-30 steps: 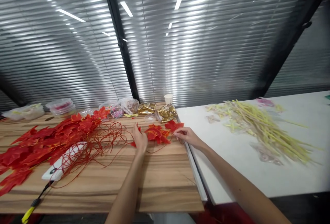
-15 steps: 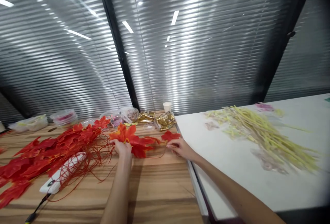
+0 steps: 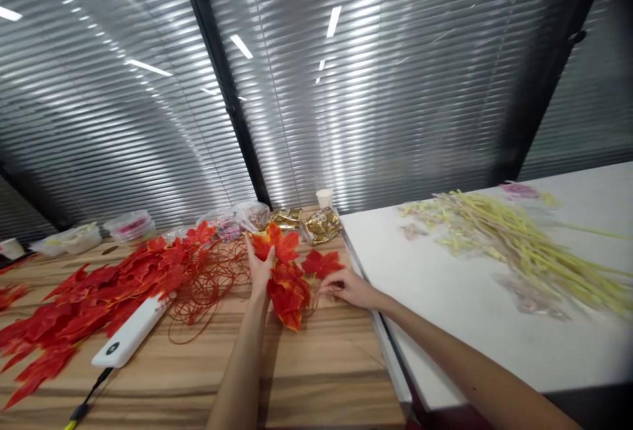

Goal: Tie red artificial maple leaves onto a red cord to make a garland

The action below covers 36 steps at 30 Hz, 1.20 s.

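My left hand (image 3: 260,270) grips a bunch of red-orange artificial maple leaves (image 3: 289,290) above the wooden table, its thumb in front of them. Near the table's right edge, my right hand (image 3: 347,287) is closed in a pinch on a thin cord that runs toward the bunch. A single red maple leaf (image 3: 322,263) lies just behind its fingertips. To the left spreads a long pile of red maple leaves (image 3: 123,278), with a tangle of thin red cord (image 3: 212,281) at its right end.
A white power bank (image 3: 131,334) with a cable lies before the pile. Gold foil packets (image 3: 321,225), a paper cup (image 3: 325,198) and plastic tubs (image 3: 129,227) line the back. On the white table (image 3: 395,272) at right are yellow stems (image 3: 534,239). Slatted blinds rise behind.
My left hand has moved right with the maple leaves, away from the cord tangle and closer to my right hand. The tangle no longer covers the power bank. My right hand stays pinched.
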Available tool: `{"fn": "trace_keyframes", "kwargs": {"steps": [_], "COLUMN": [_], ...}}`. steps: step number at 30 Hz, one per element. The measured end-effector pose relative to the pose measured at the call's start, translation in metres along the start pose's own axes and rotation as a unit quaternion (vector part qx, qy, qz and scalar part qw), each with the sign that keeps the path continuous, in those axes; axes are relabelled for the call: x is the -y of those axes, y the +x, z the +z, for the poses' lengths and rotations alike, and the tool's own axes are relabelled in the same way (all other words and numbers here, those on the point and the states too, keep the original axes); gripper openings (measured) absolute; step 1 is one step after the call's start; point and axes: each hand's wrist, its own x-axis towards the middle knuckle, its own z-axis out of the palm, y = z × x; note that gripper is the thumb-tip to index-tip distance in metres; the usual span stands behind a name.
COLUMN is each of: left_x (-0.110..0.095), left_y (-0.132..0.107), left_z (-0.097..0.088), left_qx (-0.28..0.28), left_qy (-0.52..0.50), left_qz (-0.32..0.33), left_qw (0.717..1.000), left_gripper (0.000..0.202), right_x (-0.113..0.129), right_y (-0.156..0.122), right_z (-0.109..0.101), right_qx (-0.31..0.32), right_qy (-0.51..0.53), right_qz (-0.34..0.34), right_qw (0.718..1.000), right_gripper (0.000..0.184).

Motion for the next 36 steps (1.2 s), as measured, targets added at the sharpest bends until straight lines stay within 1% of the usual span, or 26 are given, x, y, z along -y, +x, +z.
{"fn": "trace_keyframes", "kwargs": {"steps": [1,3,6,8,10,13,14,15,17,19,21,22,23,25,26,28,29,31,32,33,34,35,36], "left_x": [-0.001,-0.003,-0.005,-0.007,-0.008,-0.012,-0.014,-0.015,-0.016,-0.018,-0.020,-0.022,-0.024,-0.027,-0.028,-0.029,-0.030,-0.033,-0.037,-0.041,-0.045,-0.049,-0.052], "left_y": [-0.001,-0.002,-0.002,-0.002,-0.002,-0.003,-0.003,-0.002,-0.002,-0.002,-0.003,-0.003,-0.004,-0.005,-0.005,-0.004,-0.003,-0.001,0.000,0.001,0.002,0.003,0.004], "left_z": [0.001,0.000,-0.004,-0.006,-0.007,-0.006,-0.005,-0.004,-0.002,-0.001,0.000,0.001,0.002,0.004,0.005,0.006,0.005,0.003,0.000,-0.002,-0.005,-0.007,-0.009], "left_qx": [-0.009,-0.040,-0.092,-0.121,-0.125,-0.095,-0.080,-0.063,-0.032,-0.004,0.022,0.046,0.075,0.126,0.130,0.112,0.100,0.059,0.024,-0.026,-0.081,-0.130,-0.166], "left_qy": [0.025,0.067,0.130,0.167,0.190,0.187,0.171,0.144,0.066,-0.009,-0.045,-0.063,-0.089,-0.158,-0.180,-0.168,-0.153,-0.137,-0.142,-0.149,-0.155,-0.159,-0.163], "left_qz": [0.034,0.072,0.085,0.100,0.117,0.117,0.102,0.073,-0.015,-0.103,-0.158,-0.176,-0.192,-0.209,-0.202,-0.173,-0.167,-0.141,-0.107,-0.051,0.021,0.089,0.138], "left_qw": [0.999,0.994,0.984,0.973,0.967,0.971,0.977,0.985,0.997,0.995,0.986,0.981,0.974,0.957,0.954,0.964,0.969,0.979,0.984,0.987,0.984,0.975,0.963], "left_gripper": [0.072,0.073,0.064,0.056,0.052,0.055,0.056,0.055,0.050,0.040,0.034,0.034,0.036,0.039,0.039,0.040,0.042,0.044,0.044,0.044,0.044,0.045,0.045], "right_x": [0.002,0.004,0.006,0.005,0.003,0.004,0.005,0.007,0.011,0.017,0.020,0.021,0.021,0.018,0.016,0.011,0.009,0.006,0.005,0.005,0.005,0.006,0.006], "right_y": [0.000,0.000,0.000,-0.001,-0.002,-0.005,-0.006,-0.006,-0.006,-0.006,-0.006,-0.006,-0.006,-0.005,-0.004,-0.004,-0.004,-0.004,-0.004,-0.004,-0.005,-0.005,-0.005], "right_z": [-0.001,-0.001,-0.001,0.000,0.000,-0.002,-0.003,-0.004,-0.005,-0.005,-0.002,-0.001,0.002,0.007,0.009,0.012,0.014,0.015,0.015,0.015,0.015,0.015,0.016], "right_qx": [-0.002,-0.005,-0.002,0.018,0.061,0.129,0.147,0.163,0.191,0.202,0.188,0.176,0.158,0.100,0.060,-0.016,-0.038,-0.042,-0.031,-0.018,-0.007,0.002,0.008], "right_qy": [0.003,0.007,0.021,0.043,0.084,0.147,0.161,0.172,0.182,0.171,0.145,0.134,0.128,0.122,0.116,0.096,0.086,0.083,0.088,0.094,0.096,0.093,0.086], "right_qz": [-0.001,0.001,0.002,0.013,0.043,0.083,0.087,0.086,0.071,0.036,-0.003,-0.013,-0.011,0.021,0.040,0.062,0.063,0.064,0.071,0.081,0.090,0.097,0.100], "right_qw": [1.000,1.000,1.000,0.999,0.994,0.977,0.972,0.968,0.962,0.964,0.971,0.975,0.979,0.987,0.991,0.993,0.994,0.994,0.993,0.992,0.991,0.991,0.991], "right_gripper": [0.035,0.035,0.035,0.035,0.036,0.038,0.038,0.038,0.037,0.034,0.029,0.027,0.026,0.028,0.029,0.030,0.029,0.027,0.028,0.029,0.030,0.032,0.033]}}
